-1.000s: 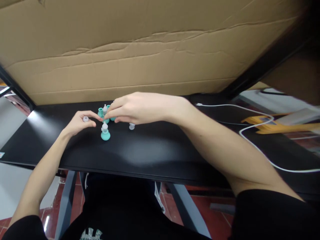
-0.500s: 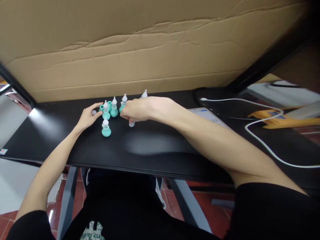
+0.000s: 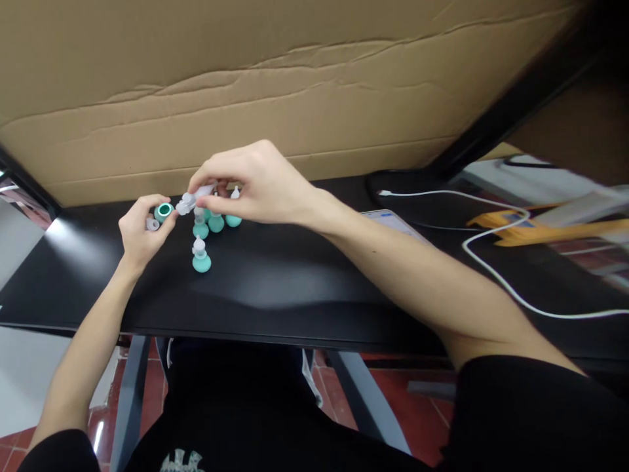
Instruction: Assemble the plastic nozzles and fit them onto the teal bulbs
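Observation:
My left hand is closed on a teal bulb, its open mouth turned toward me, with a small pale ring also at its fingers. My right hand pinches a translucent white nozzle tip lying sideways, its end close to the teal bulb's mouth. Both hands are raised a little above the black desk. Below and behind them stand several finished teal bulbs with white tips; the nearest one stands alone toward me, the others in a row partly hidden by my right hand.
A brown cardboard sheet stands along the desk's far edge. A phone lies flat beside my right forearm. A white cable runs across the desk's right part. Yellow items lie far right.
Both hands have lifted off the desk: the left picked up a teal bulb, the right a white tip, and they came together. The loose white tip near the right hand is gone from the desk.

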Available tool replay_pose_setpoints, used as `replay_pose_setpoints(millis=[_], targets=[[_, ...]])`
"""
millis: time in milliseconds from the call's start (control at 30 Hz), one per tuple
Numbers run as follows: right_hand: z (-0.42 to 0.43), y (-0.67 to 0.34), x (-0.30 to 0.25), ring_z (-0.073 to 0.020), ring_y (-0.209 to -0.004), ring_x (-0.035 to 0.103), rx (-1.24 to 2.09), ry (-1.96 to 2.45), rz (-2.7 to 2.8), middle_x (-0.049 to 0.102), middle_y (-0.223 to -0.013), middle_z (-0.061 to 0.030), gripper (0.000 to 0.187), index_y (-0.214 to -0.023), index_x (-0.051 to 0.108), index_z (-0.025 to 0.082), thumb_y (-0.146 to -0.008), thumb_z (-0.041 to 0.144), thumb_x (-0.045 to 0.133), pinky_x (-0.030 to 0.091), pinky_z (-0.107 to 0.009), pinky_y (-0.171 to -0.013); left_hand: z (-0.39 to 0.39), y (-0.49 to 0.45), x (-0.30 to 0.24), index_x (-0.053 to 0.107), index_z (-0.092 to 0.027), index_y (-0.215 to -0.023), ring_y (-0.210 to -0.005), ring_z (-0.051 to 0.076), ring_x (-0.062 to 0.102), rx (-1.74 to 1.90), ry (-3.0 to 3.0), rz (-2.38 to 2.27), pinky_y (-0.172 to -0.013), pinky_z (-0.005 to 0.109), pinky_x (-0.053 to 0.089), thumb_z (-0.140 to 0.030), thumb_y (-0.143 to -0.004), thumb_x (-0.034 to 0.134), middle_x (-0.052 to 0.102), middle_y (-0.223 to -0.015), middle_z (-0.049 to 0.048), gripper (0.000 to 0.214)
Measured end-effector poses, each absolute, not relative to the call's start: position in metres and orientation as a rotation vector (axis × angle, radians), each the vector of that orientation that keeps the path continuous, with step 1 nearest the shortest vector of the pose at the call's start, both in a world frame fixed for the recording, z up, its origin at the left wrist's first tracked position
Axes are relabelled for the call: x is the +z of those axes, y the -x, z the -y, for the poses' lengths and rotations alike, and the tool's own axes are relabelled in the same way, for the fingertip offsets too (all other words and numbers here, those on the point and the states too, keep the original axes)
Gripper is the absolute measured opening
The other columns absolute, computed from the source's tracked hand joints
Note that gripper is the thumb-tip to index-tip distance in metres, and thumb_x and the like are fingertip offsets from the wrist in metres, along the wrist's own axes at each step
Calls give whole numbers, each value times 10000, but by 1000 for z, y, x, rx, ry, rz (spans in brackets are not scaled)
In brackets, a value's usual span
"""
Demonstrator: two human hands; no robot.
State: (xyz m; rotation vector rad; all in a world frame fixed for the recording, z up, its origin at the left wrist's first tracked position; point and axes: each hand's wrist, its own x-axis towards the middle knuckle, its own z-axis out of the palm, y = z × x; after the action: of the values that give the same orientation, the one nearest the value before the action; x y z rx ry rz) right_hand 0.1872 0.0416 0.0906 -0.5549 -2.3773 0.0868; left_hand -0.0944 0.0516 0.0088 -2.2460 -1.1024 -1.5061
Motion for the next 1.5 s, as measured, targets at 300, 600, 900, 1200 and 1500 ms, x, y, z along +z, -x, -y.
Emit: replay_pose_setpoints(millis=[300, 600, 900, 1200, 1500], targets=[[-48, -178, 71, -165, -855, 694, 28, 489, 2359, 801, -1013, -42, 229, -1180, 766, 188, -1104, 289, 574, 506, -329, -866, -38, 91, 8, 818, -245, -1117, -867, 178, 786, -1278, 2121, 907, -740, 271, 604, -521, -1073, 760, 839, -1015, 44, 285], [-54, -178, 56, -221, -953, 663, -388, 317, 2508, 771, -1114, -121, 361, -1152, 740, 176, -1190, 197, 382, 570, -377, -844, -38, 89, 6, 856, -237, -1076, -845, 172, 776, -1228, 2239, 1003, -724, 262, 597, -556, -1071, 750, 822, -982, 55, 336], [-56, -174, 45, -240, -1049, 658, -521, 258, 2559, 748, -1227, -131, 381, -1138, 739, 210, -1189, 186, 362, 620, -458, -981, -34, 89, 9, 863, -239, -1051, -851, 159, 775, -1274, 2300, 1011, -770, 259, 616, -556, -1081, 742, 816, -980, 47, 341], [-60, -167, 34, -234, -1006, 664, -386, 328, 2439, 757, -1151, -121, 374, -1200, 717, 205, -1194, 197, 344, 583, -388, -894, -35, 89, 4, 867, -226, -1129, -858, 164, 784, -1300, 2240, 996, -769, 267, 619, -542, -1075, 762, 837, -1013, 58, 337], [-67, -164, 35, -199, -905, 650, -274, 285, 2461, 788, -1036, -88, 335, -1121, 720, 192, -1207, 258, 404, 528, -346, -811, -39, 91, -1, 859, -220, -1118, -717, 117, 732, -1175, 2273, 911, -577, 239, 482, -509, -1085, 764, 824, -964, 50, 307]])
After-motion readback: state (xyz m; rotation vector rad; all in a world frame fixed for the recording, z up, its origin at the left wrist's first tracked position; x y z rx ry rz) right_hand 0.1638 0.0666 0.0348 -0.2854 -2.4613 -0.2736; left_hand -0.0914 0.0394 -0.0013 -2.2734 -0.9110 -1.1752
